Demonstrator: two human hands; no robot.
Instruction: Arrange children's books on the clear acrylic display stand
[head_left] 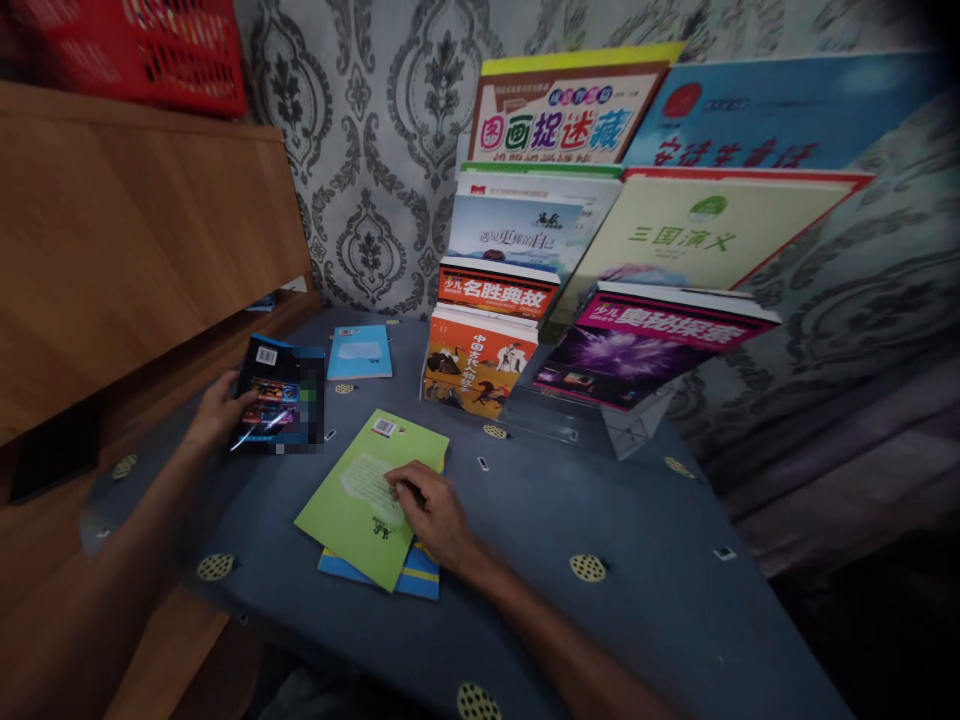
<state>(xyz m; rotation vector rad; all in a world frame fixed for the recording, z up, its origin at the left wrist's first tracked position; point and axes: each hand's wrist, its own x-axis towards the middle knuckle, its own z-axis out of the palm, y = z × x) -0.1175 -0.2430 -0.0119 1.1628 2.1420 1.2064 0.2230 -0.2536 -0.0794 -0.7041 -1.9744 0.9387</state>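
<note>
Green book [360, 490] under right hand [431, 510], left hand [217, 405] gripping dark book [281, 395]

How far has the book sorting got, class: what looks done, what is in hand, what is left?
Done: several books stand on the clear tiered display rack. In hand: the left hand holds a dark book by its edge; the right hand rests on a green book lying over a blue-and-yellow one. Left: those, plus a light-blue booklet on the table.

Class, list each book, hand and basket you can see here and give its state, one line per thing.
Left hand: gripping the dark book.
Dark book: closed, held tilted up.
Right hand: fingers resting on the green book.
Green book: closed, flat, on top of a blue book.
Light blue book: closed, flat.
Display books: upright on stands.
Red basket: on the shelf.
</note>
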